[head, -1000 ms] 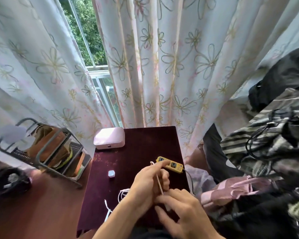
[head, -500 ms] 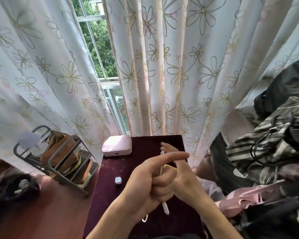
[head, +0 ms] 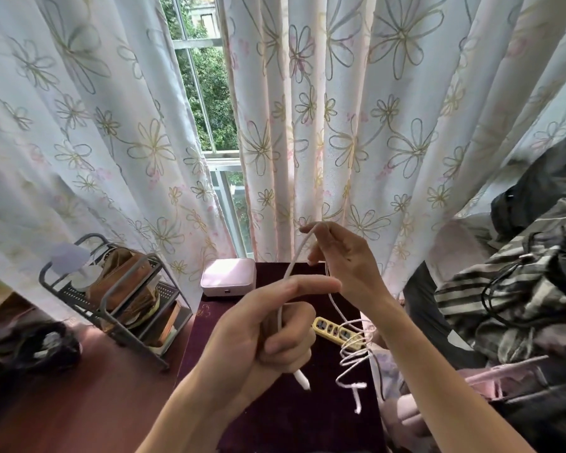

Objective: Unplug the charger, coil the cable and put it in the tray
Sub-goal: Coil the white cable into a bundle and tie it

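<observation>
Head view shows you in the coiling step: your left hand [head: 258, 338] is closed around the white cable [head: 288, 276] near its plug end, index finger stretched out, while your right hand [head: 343, 256], raised beyond it, pinches the cable's upper bend. The slack dangles in loose loops just below your right wrist, over the yellow power strip [head: 337, 333] on the bench [head: 291, 416]. Next, I judge, you should wrap that slack around your left hand; which object is the tray, I cannot tell.

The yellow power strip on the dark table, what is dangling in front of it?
Loose loops of the white cable hang over the right end of the yellow power strip, covering part of it. Whether anything is plugged in there cannot be seen.
</observation>
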The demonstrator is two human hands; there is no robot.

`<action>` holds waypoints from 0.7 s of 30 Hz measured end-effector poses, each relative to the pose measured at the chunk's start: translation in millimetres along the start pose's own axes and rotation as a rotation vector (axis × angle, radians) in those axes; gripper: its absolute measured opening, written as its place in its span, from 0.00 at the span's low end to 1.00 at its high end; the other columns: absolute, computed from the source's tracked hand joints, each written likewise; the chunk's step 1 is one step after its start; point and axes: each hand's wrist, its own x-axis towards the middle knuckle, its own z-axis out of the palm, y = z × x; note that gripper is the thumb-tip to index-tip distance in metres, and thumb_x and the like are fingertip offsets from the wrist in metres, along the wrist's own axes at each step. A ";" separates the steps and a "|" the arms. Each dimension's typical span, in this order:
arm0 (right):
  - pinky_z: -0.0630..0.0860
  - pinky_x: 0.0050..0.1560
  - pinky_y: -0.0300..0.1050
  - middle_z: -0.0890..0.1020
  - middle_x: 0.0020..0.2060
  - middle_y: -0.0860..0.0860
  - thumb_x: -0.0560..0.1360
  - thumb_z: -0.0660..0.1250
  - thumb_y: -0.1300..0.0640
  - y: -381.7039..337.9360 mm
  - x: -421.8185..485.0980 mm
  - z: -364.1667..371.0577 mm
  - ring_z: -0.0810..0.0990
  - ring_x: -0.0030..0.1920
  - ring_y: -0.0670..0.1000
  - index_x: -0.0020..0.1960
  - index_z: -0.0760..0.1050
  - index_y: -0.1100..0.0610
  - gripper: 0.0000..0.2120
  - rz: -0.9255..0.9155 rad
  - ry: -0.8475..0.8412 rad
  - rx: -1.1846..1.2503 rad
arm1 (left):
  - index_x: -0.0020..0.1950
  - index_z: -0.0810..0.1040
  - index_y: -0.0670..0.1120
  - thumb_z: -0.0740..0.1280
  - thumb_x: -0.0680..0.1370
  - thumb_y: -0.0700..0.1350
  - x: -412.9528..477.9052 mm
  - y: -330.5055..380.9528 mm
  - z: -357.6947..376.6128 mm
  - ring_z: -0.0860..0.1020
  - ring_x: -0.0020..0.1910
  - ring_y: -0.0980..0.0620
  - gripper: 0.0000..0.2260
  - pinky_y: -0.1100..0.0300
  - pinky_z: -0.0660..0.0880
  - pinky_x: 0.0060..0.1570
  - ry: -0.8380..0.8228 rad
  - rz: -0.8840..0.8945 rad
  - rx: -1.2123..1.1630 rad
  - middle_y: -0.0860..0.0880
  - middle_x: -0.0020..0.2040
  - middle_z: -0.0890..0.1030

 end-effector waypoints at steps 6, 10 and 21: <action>0.80 0.47 0.59 0.85 0.41 0.60 0.86 0.65 0.55 21.6 -23.3 17.1 0.82 0.41 0.57 0.57 0.86 0.55 0.10 0.132 -0.091 -0.089 | 0.63 0.79 0.36 0.63 0.81 0.42 9.9 -5.4 1.4 0.58 0.23 0.56 0.14 0.61 0.56 0.25 -0.022 -0.003 -0.080 0.53 0.26 0.71; 0.82 0.50 0.65 0.86 0.39 0.52 0.81 0.67 0.69 33.9 -51.3 24.9 0.85 0.41 0.60 0.45 0.84 0.43 0.21 0.215 -0.120 -0.119 | 0.65 0.78 0.36 0.56 0.77 0.36 21.3 -5.8 -1.8 0.67 0.22 0.56 0.19 0.61 0.56 0.24 0.061 -0.020 -0.181 0.48 0.29 0.74; 0.66 0.28 0.47 0.69 0.25 0.42 0.83 0.62 0.41 36.2 -106.6 11.4 0.67 0.26 0.44 0.46 0.79 0.34 0.10 0.103 -0.161 -0.339 | 0.60 0.82 0.36 0.55 0.71 0.28 36.9 -17.9 -33.7 0.83 0.51 0.40 0.23 0.56 0.81 0.45 0.192 0.125 -0.022 0.34 0.53 0.84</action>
